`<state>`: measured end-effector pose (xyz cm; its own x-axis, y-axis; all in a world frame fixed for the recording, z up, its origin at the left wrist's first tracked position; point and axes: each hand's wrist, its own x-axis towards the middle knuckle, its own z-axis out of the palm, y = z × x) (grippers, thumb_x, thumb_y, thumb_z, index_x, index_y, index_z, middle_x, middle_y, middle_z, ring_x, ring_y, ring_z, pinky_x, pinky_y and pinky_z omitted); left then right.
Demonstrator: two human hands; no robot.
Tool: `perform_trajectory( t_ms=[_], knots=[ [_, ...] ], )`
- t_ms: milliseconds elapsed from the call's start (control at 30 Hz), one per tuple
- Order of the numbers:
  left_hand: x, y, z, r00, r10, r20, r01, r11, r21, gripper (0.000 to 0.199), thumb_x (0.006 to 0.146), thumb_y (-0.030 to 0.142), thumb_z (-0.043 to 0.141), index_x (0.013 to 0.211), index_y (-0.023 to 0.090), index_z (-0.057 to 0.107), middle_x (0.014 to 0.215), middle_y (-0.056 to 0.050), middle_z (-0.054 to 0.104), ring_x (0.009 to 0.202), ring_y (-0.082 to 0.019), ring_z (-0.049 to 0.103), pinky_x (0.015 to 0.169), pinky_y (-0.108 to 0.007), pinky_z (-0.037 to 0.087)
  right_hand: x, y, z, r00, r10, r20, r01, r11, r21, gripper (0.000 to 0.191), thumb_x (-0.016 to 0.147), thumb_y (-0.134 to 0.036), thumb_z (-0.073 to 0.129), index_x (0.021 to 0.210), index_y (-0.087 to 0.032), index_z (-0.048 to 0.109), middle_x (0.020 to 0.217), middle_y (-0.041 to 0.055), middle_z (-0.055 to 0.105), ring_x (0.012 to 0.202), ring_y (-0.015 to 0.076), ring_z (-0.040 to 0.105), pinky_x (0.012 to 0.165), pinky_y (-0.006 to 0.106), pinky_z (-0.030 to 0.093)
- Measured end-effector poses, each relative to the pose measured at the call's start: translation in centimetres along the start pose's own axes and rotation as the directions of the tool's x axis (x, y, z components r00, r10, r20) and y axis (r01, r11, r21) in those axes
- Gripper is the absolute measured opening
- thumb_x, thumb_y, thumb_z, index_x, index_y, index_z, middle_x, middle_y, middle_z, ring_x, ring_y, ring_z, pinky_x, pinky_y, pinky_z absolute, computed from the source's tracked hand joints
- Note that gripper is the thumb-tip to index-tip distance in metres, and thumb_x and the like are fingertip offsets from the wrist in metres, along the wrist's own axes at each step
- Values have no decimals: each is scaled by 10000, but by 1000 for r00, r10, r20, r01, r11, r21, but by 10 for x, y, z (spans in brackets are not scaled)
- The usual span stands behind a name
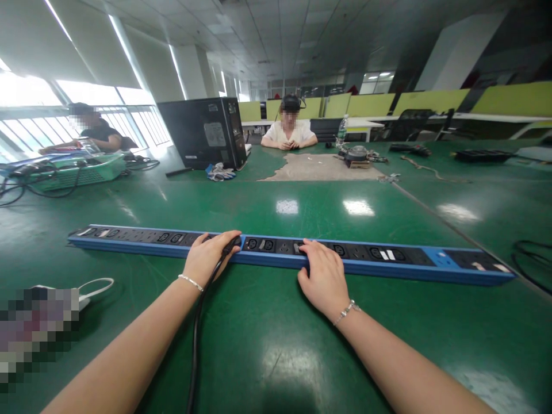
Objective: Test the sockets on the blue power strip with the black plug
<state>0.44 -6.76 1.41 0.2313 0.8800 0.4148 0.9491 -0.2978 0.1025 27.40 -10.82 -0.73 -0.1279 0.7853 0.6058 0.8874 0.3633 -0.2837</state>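
Observation:
A long blue and black power strip with rows of sockets lies across the green table in front of me. My left hand is closed round a black power cord plug just over the middle of the strip. From it the black cable runs down along my wrist to the lower edge of the view. Whether the plug sits in a socket, I cannot tell. Further right, my right hand grips the strip, fingers on its socket face and thumb at its near side.
A blurred-out device with a white loop lies at left. Beyond the strip are a green basket of cables, a black computer case, gloves and a bottle. One person sits across the table, another at far left.

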Motion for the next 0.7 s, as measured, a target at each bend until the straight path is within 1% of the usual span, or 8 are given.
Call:
perform_trajectory(
  t_ms=[167,300,400,467,533,567,667,700],
  knots=[
    [-2,5,3,998,-23,-51,20,998,-55,348,873,447,407,1155,304,553,1131,-25,653,1036,-203,585,947,-373,376,0,1,0,1000,-1,-4,1,1000,7,404,696,-110,479,1083,-185,568,1219,78,587,1155,235,486,980,411,323],
    [-2,9,7,994,-63,-91,50,989,-140,313,863,420,430,1112,298,577,1084,-14,668,1003,-208,591,975,-389,360,1,1,0,1000,6,6,-6,1000,5,400,697,-109,478,1080,-185,566,1226,68,584,1156,230,486,978,402,324],
    [-2,15,0,977,-164,-137,124,957,-264,320,856,417,439,1111,280,575,1074,-8,668,971,-202,602,952,-367,393,1,1,-1,1000,14,20,-14,1000,-6,397,697,-110,481,1079,-187,563,1234,61,580,1159,224,483,980,395,327],
    [0,13,-10,941,-271,-203,188,917,-353,355,856,436,436,1145,266,550,1095,-8,654,965,-190,605,897,-322,435,1,1,-1,1000,17,24,-17,1000,-12,398,696,-107,481,1078,-186,562,1231,62,583,1161,218,483,983,392,327],
    [2,3,-21,895,-353,-272,232,891,-391,378,855,452,436,1172,265,528,1130,-7,632,988,-184,597,880,-296,444,1,1,-1,1000,14,24,-14,1000,-14,398,695,-105,481,1077,-185,561,1229,62,584,1164,213,482,982,388,331],
    [2,-7,-25,882,-375,-286,252,886,-389,381,852,456,439,1172,268,527,1141,-6,624,998,-185,593,885,-294,441,1,2,-1,1000,10,21,-10,1000,-14,398,695,-105,481,1077,-185,560,1228,62,585,1164,213,483,980,389,333],
    [-2,-47,-31,857,-447,-258,334,862,-381,390,840,468,441,1154,259,540,1147,-22,618,1008,-194,587,899,-311,444,1,3,0,1000,-2,6,2,1000,-9,399,693,-107,480,1075,-187,560,1222,68,587,1158,220,490,977,399,337],
    [-5,-61,-30,841,-480,-251,365,845,-391,396,835,473,443,1145,250,546,1144,-30,620,1014,-197,583,909,-323,442,0,3,0,1000,-6,3,6,1000,-8,399,692,-107,481,1075,-188,560,1220,69,588,1156,222,492,977,402,338]
  ],
)
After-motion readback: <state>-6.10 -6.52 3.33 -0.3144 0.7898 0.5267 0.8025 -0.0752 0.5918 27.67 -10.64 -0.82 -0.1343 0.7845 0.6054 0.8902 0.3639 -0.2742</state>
